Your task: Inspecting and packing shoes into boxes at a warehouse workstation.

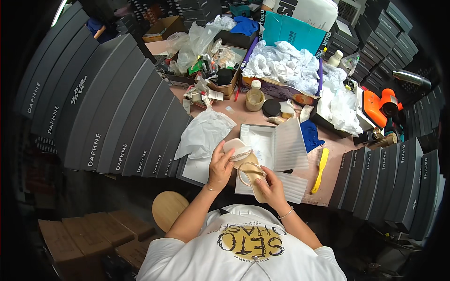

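Note:
My left hand (220, 166) is closed round a pale sandal (237, 146) with a glittery strap, its thumb and fingers on the sole's edge. My right hand (274, 189) grips a second, beige-gold sandal (255, 174) with braided or jewelled straps, its thumb on the insole. The two sandals overlap in front of my chest, above the table's near edge. Just behind them is an open shoebox (268, 129) with a white inside. Foam wrap (289, 146) leans out over its right side, and another foam sheet (295, 186) lies by my right hand.
White tissue paper (206, 133) lies left of the shoebox. A yellow-handled tool (320, 171) rests to the right. Behind stand a bottle (255, 97), a black round lid (271, 108) and a carton of crumpled paper (281, 68). Dark shoeboxes (105, 107) line both sides; a round stool (169, 210) stands below left.

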Demonstrator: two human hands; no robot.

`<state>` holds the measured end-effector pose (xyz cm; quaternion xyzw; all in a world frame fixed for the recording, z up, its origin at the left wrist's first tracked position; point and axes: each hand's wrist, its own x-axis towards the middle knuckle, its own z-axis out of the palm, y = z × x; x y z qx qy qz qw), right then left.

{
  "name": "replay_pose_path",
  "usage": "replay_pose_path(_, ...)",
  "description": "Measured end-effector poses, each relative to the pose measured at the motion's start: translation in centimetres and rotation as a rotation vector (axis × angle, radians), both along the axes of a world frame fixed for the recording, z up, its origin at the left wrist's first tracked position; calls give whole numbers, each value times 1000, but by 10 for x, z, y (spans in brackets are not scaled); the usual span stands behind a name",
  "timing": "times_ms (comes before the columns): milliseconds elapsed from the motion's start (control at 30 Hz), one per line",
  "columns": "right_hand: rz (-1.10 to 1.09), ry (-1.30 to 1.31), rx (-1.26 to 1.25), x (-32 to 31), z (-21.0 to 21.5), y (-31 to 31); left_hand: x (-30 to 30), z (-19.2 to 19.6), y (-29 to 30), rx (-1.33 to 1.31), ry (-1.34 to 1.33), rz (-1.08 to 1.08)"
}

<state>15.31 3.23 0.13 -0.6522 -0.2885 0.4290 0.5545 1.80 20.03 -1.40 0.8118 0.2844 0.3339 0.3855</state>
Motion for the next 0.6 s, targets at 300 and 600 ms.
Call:
replay_pose_path(300, 310, 1571, 133, 2, -26, -17, 7, 10, -13, -1503, -709, -275)
replay_pose_path(600, 318, 1295, 227, 13, -50, -41, 9, 4, -26, -1187, -378, 189)
